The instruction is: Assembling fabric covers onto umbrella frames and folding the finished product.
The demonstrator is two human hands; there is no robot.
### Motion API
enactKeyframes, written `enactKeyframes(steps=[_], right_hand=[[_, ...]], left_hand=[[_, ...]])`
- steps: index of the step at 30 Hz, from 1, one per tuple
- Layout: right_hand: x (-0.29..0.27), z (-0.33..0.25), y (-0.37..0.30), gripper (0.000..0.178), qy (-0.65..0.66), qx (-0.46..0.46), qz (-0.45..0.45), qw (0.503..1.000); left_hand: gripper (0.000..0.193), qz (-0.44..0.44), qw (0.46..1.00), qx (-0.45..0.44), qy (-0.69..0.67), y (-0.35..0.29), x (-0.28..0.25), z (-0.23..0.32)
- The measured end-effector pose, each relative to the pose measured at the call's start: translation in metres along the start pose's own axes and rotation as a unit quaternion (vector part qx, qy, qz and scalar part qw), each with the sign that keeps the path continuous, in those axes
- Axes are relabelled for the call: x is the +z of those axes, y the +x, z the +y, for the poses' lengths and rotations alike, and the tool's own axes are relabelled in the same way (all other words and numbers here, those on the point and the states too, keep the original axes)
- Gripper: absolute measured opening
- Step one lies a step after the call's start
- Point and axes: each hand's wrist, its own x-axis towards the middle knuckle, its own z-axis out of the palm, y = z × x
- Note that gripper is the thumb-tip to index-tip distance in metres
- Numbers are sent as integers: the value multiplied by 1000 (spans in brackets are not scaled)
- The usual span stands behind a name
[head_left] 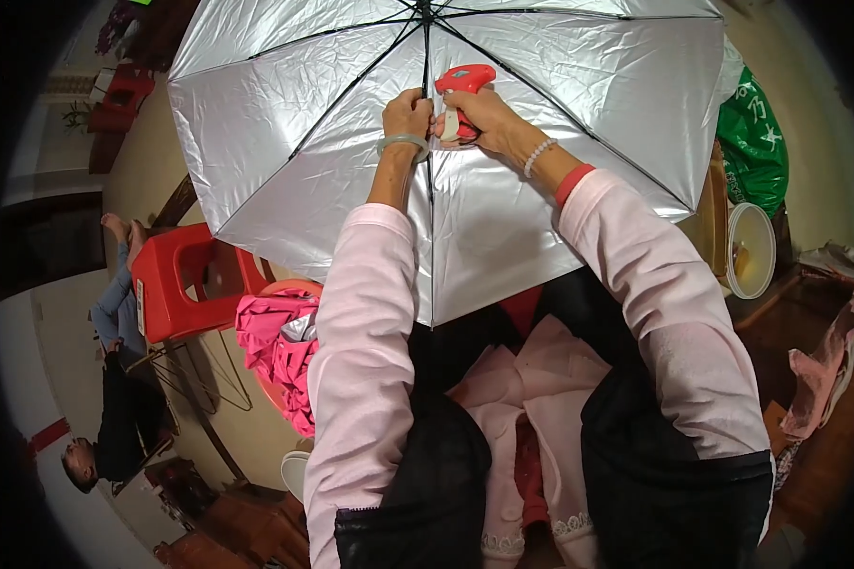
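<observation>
An opened umbrella (pixel 285 123) with a silvery, creased underside and thin dark ribs spreads in front of me, its hub at the top edge of the view. My left hand (pixel 408 116) is closed round the rib (pixel 431 175) that runs toward me from the hub. In my right hand (pixel 484 116) is a red hand tool (pixel 466 77) with a pale part below its rounded head. That tool is just right of the same rib, close to my left fingers. What its working end touches is hidden by my fingers.
A red plastic stool (pixel 166 294) stands at the left. Beside it, bright pink cloth (pixel 273 356) lies heaped in an orange-pink basin. On the right are a green plastic bag (pixel 754 142) and a white tub (pixel 767 251). A person (pixel 123 408) sits far left.
</observation>
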Motion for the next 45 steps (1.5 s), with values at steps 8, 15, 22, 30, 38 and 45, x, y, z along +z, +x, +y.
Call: enactKeyframes(steps=[8, 15, 22, 30, 38, 45], right_hand=[[-10, 6, -1, 25, 124, 46, -58, 990], [-23, 1, -3, 22, 183, 77, -106, 974], [-30, 0, 1, 20, 156, 85, -136, 975], [-29, -1, 0, 22, 146, 80, -141, 976], [-32, 1, 0, 23, 148, 75, -154, 974], [-30, -3, 8, 24, 127, 91, -139, 978]], left_hand=[[27, 20, 997, 51, 45, 0, -2, -1], [26, -38, 998, -20, -40, -4, -4, 3], [25, -19, 1000, 14, -12, -2, 3, -1], [27, 9, 997, 53, 58, 1, 2, -5], [27, -5, 999, 13, 42, -7, 1, 10], [28, -20, 998, 43, 49, 1, 2, -3]])
